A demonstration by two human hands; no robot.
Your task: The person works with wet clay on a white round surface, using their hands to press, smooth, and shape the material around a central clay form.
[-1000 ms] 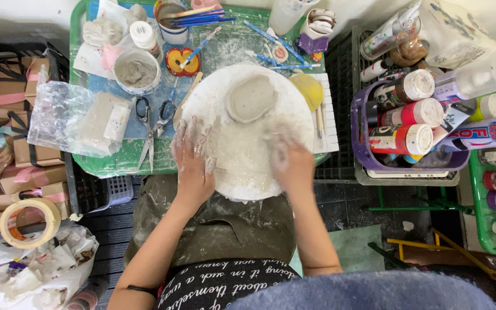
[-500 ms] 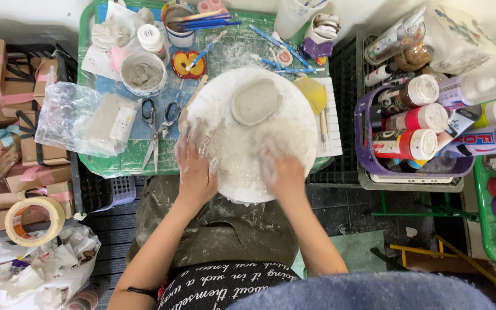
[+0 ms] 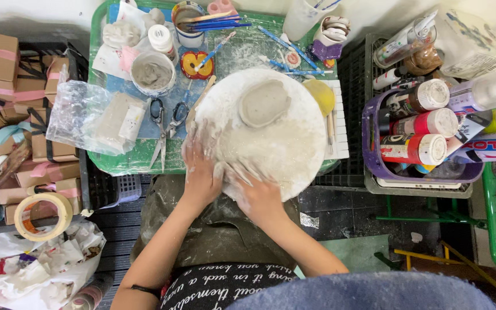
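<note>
Two clay-smeared hands press flat on a round white board.

Left hand (image 3: 201, 172) and right hand (image 3: 259, 195) lie open, fingers spread, gripping nothing, at the board's (image 3: 294, 143) near edge. One grey clay slab (image 3: 263, 103) sits shaped at its far side. Scissors (image 3: 165, 123) lie left, paint bottles (image 3: 420, 123) crowd right.

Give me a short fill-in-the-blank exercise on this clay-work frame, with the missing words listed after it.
1. Both the left hand and the right hand rest on a round white ____.
2. The grey clay lump lies on the board's ____ half, away from the person.
3. The scissors lie on the green ____, left of the board.
4. The paint bottles stand in a ____ basket.

Missing words: board; far; tray; purple
</note>
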